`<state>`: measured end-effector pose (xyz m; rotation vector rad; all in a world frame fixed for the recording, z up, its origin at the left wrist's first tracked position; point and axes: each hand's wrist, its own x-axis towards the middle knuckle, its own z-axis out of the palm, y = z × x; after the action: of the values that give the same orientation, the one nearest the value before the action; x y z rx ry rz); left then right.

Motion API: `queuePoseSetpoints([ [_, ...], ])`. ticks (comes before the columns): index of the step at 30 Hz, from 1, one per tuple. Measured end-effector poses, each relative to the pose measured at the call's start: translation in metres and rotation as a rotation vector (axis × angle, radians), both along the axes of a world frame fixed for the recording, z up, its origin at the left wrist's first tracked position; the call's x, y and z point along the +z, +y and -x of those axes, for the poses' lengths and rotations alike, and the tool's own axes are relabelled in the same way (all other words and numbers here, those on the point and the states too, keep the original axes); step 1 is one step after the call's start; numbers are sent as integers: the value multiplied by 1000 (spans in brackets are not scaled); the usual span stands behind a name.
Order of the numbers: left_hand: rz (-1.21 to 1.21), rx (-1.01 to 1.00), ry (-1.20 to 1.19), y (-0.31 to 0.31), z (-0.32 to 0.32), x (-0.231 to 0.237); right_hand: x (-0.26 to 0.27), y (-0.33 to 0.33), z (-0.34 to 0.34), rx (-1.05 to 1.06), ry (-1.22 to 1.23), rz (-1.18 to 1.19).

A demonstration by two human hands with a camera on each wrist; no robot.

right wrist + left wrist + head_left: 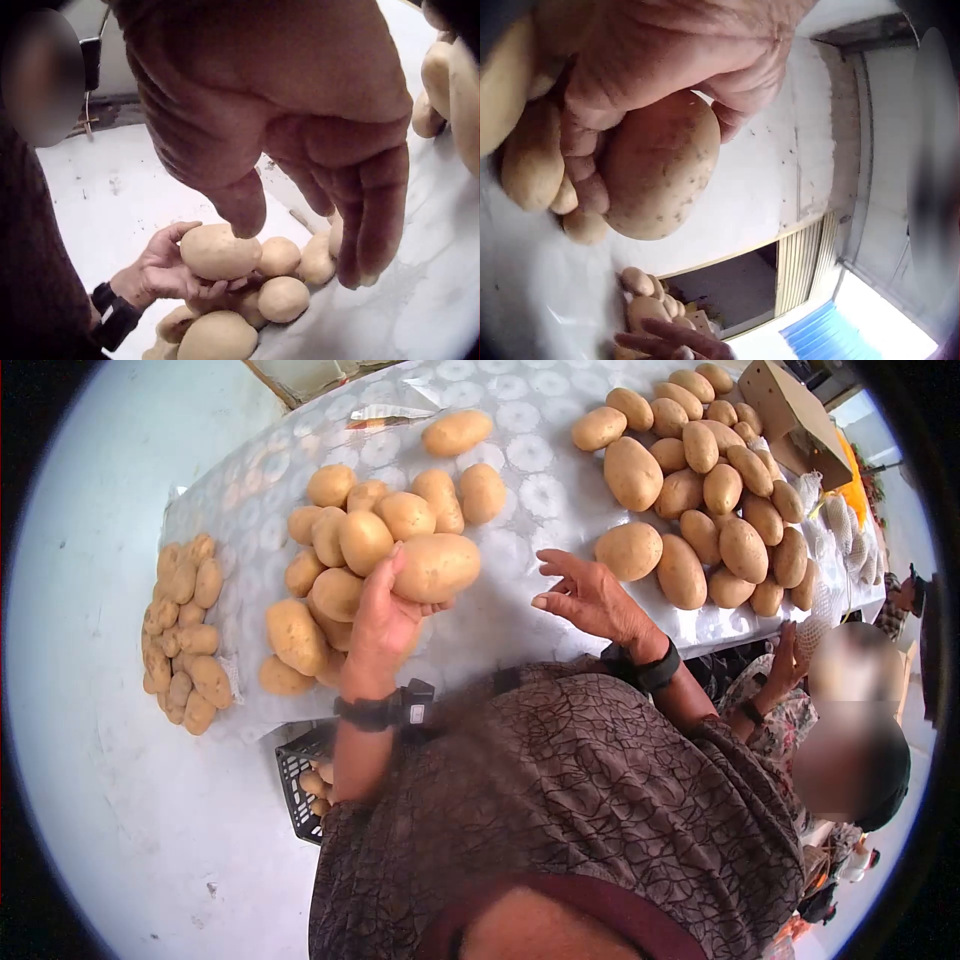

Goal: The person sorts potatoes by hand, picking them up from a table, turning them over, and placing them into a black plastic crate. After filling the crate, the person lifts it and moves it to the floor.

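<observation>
My left hand [381, 622] grips a large oval potato [436, 568], thumb on one side and fingers curled under the other. Small dark specks mark this potato's skin [664, 169] in the left wrist view. It is held over the middle potato heap [340, 540], overlapping it in the head view. My right hand [597, 600] hovers above the table between the middle heap and the right heap, holding nothing, with its fingers loosely extended. The nearest potato to it is a large one [629, 551] at the right heap's edge.
A patterned silvery cloth [530, 450] covers the table. Smaller potatoes [185, 630] are piled at its left end. A cardboard box [795, 420] stands at the far right. Below the front edge is a black crate [297, 785] with potatoes. Another person's hand [787, 665] is at the right.
</observation>
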<state>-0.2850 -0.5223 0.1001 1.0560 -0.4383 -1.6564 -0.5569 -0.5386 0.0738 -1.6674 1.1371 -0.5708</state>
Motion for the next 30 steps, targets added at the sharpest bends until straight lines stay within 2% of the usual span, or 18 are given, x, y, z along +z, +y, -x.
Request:
queuePoseSetpoints([
  [1, -2, -8, 3, -1, 2, -2, 4, -1, 1, -8, 3, -2],
  [3, 7, -220, 79, -4, 9, -7, 13, -2, 0, 22, -55, -1],
  [7, -21, -312, 54, -9, 35, -5, 14, -1, 1, 24, -89, 97],
  [12, -82, -490, 115, -31, 63, -25, 12, -1, 11, -41, -41, 151],
  [14, -77, -518, 128, -43, 75, -29, 0, -6, 17, -169, -21, 269],
  [15, -72, -535, 142, -50, 81, -31, 5, -8, 18, -208, -38, 199],
  [18, -28, -563, 149, -69, 99, -43, -2, -13, 24, -295, 44, 257],
  [19, -26, -597, 186, -75, 102, -43, -1, -14, 25, -327, 6, 222],
  [23, 113, -664, 146, -92, 119, -56, -7, -24, 31, -366, 152, 409],
  [26, 87, -653, 189, -103, 129, -64, -12, -32, 30, -391, 189, 429],
  [27, 87, -661, 191, -103, 132, -62, -14, -33, 29, -412, 241, 532],
  [28, 120, -664, 104, -102, 135, -60, -17, -32, 29, -433, 295, 631],
  [30, 145, -675, 26, -100, 140, -62, -14, -26, 32, -408, 340, 581],
])
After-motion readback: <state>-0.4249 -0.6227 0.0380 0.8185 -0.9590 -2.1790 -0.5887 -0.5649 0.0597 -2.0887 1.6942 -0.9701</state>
